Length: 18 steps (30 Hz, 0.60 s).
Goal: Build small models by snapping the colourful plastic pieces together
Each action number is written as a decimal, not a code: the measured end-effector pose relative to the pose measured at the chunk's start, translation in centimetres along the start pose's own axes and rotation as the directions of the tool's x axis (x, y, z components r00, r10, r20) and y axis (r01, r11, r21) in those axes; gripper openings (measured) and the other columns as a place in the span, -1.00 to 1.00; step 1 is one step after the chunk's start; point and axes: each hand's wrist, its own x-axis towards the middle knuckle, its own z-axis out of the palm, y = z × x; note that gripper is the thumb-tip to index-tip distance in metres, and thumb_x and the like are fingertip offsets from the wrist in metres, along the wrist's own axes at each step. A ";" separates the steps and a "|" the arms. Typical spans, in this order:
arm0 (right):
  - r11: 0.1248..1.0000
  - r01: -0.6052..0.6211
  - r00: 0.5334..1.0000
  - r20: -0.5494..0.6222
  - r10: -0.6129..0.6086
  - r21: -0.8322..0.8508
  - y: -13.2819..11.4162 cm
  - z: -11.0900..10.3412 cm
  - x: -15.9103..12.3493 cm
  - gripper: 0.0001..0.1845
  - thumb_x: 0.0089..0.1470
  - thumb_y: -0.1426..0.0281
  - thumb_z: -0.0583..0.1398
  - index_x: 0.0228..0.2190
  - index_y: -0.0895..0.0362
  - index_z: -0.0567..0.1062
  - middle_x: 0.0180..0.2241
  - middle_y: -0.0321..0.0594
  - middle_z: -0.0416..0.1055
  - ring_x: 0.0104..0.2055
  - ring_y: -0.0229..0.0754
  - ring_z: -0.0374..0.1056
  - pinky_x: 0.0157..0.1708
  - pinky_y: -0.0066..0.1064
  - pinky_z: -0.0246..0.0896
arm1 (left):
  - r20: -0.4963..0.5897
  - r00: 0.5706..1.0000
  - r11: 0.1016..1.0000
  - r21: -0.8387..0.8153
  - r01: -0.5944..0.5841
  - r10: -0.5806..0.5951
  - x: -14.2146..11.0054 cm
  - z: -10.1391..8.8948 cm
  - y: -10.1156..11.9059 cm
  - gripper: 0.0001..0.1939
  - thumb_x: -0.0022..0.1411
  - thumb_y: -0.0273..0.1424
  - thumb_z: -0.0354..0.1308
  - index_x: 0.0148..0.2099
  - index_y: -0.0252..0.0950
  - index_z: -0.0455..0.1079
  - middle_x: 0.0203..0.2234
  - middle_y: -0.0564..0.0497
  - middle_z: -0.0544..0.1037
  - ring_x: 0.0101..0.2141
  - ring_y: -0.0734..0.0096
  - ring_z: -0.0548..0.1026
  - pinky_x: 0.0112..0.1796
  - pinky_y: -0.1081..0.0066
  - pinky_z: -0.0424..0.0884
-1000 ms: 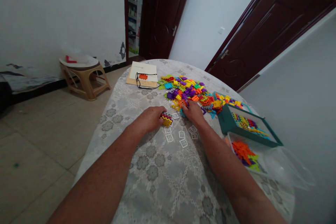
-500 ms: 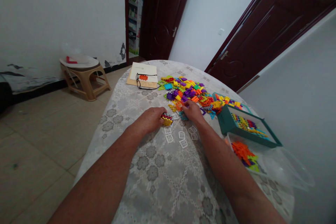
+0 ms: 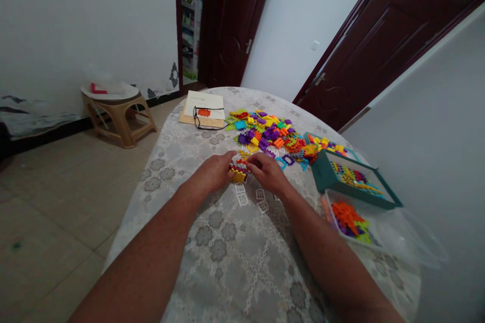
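My left hand (image 3: 214, 171) is closed around a small cluster of joined plastic blocks (image 3: 238, 171), yellow at the bottom with red and purple on top, resting on the tablecloth. My right hand (image 3: 268, 171) has its fingers pinched against the same cluster from the right; whether it holds a separate piece is hidden. Just beyond both hands spreads a pile of loose colourful blocks (image 3: 267, 131) in purple, yellow, orange, green and blue. A few white grid pieces (image 3: 261, 200) lie on the cloth under my right wrist.
A teal box (image 3: 322, 174) with sorted pieces stands at the right, a clear tray (image 3: 379, 232) of orange blocks in front of it. Glasses (image 3: 202, 118) lie on papers at the table's far side. A tan stool (image 3: 117, 116) stands on the floor at left. The patterned tablecloth (image 3: 227, 242) covers the table.
My right hand has come back from the pile's edge to the cluster in my left hand. The left hand has hardly moved.
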 end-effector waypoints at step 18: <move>0.971 0.020 0.998 0.057 -0.007 -0.238 -3.1 1.0 -0.2 -0.76 0.14 0.31 0.36 -0.12 -0.07 0.57 -0.15 -0.32 0.57 -0.13 -0.06 0.50 -0.19 -0.34 0.33 | 0.039 0.998 0.996 -0.075 -0.043 0.046 1.6 0.4 -1.5 -0.27 0.25 -0.07 0.14 0.40 -0.20 0.24 0.02 -0.15 0.66 -0.10 0.02 0.66 -0.03 0.14 0.51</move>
